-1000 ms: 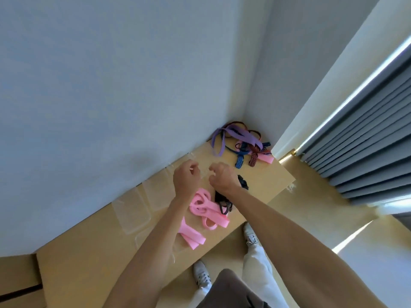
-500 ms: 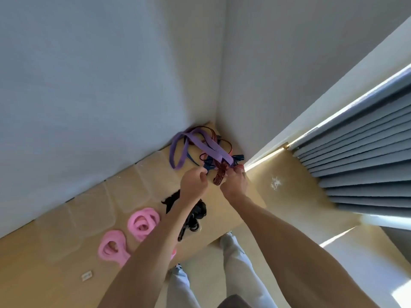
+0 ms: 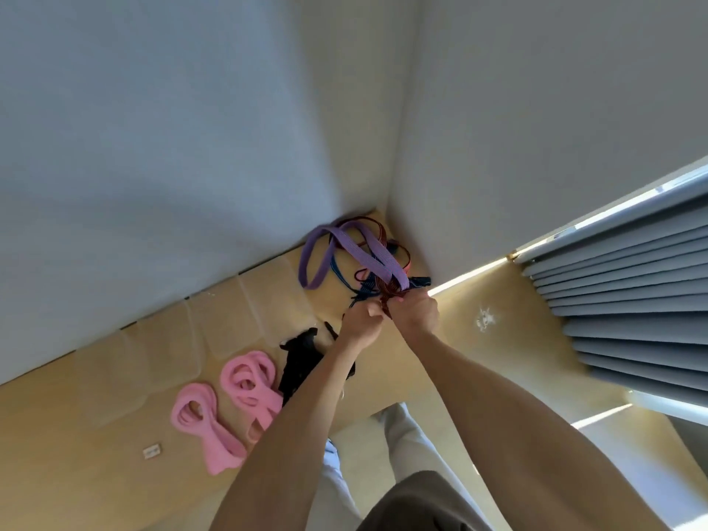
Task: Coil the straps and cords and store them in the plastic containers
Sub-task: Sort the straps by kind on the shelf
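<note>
Head view: at frame centre, the left hand point(image 3: 362, 320) and right hand point(image 3: 415, 314) sit knuckle to knuckle, fingers curled around a dark red strap point(image 3: 387, 297). Just above them, a purple strap point(image 3: 356, 249) and blue cord point(image 3: 360, 291) lie tangled in the table point(image 3: 95, 435) corner. Two coiled pink straps point(image 3: 230, 400) lie lower left, beside clear plastic containers point(image 3: 226, 320).

Tangled straps point(image 3: 356, 258) lie far right on table point(image 3: 76, 473), in the wall corner. Two coiled straps point(image 3: 230, 400) lie near left; clear containers point(image 3: 230, 320) behind them along wall.
</note>
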A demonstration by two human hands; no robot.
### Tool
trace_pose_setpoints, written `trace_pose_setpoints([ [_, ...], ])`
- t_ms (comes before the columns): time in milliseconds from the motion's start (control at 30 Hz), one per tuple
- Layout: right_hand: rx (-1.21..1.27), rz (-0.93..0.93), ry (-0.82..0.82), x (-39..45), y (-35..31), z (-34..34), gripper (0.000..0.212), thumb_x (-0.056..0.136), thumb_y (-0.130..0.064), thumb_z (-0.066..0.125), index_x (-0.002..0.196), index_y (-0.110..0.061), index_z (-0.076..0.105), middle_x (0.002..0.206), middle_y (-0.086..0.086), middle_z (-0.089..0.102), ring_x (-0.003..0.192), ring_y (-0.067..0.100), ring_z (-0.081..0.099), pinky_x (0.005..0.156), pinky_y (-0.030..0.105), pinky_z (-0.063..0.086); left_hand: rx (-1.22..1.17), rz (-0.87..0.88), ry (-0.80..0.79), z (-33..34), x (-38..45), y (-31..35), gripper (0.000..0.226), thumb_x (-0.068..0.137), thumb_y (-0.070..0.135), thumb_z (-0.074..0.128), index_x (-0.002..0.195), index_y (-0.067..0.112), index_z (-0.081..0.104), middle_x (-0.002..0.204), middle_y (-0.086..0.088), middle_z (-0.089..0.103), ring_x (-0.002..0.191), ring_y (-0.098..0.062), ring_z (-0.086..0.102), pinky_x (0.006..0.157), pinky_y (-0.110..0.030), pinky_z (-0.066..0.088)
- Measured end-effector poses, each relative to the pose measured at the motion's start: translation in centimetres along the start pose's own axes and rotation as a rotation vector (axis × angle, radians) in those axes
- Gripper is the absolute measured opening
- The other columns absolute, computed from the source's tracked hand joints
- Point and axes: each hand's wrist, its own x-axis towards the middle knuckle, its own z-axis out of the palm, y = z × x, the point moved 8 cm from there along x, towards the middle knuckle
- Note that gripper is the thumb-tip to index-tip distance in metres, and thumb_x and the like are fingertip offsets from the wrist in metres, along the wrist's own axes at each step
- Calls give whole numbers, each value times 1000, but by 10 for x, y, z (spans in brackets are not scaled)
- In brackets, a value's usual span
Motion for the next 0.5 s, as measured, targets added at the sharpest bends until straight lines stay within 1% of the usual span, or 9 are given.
trace_pose_setpoints([
  [67,63,42,-28,1,-12,-8,27,76,-15,58,99,-3,61,102,18,68,92,36,63,76,37,53,-155,-59,-31,-3,-6,3,28,87,4,60,69,23,52,76,3,59,79,-19,53,68,-27,38],
  [133,61,45,-58,-2,-25,-12,36,77,-13,56,109,0,60,105,19,67,92,36,62,77,36,54,-286,-156,-29,-8,-10,-1,21,87,5,66,75,18,55,80,-4,61,78,-22,56,67,-27,39],
  [167,54,40,-70,-5,-31,-13,37,76,-13,56,110,-1,60,103,18,68,90,35,63,76,36,54,-361,-226,-18,-10,-12,-4,14,89,8,66,80,14,58,82,-7,62,75,-24,59,63,-28,41],
  [200,49,29,-78,-9,-35,-13,37,76,-14,56,110,-1,60,101,17,69,89,35,64,77,36,55,-474,-305,-5,-12,-15,-7,7,91,9,64,86,11,61,84,-11,64,72,-26,63,57,-28,42],
  [233,52,26,-84,-12,-39,-14,37,76,-16,56,110,0,59,102,17,68,90,35,64,78,37,56,-599,-379,-3,-13,-19,-10,7,95,9,59,90,9,64,86,-13,67,70,-27,66,54,-26,42],
  [333,33,29,-95,-16,-49,-17,39,83,-21,55,115,1,57,105,13,62,87,27,57,72,30,45,-868,-440,-23,-19,-24,-10,17,101,11,49,102,4,65,93,-18,72,75,-29,71,59,-27,48],
  [400,78,50,-96,-16,-51,-22,37,86,-24,55,114,0,60,100,10,61,87,25,58,68,27,40,-953,-440,59,-32,-29,-11,14,99,4,52,106,-3,62,95,-22,69,73,-29,68,56,-24,50],
  [433,164,60,-120,-16,-51,-24,34,86,-25,56,110,-2,62,96,7,62,86,25,60,66,26,40,-970,-437,132,-41,-31,-14,11,96,-2,54,103,-5,62,93,-22,66,70,-27,65,55,-23,50],
  [500,420,64,-215,-21,-53,-25,16,83,-23,60,93,-11,62,85,1,61,77,22,60,58,24,42,-1025,-442,301,-61,-34,-22,9,92,-10,56,91,-3,61,85,-19,63,72,-26,62,62,-25,52],
])
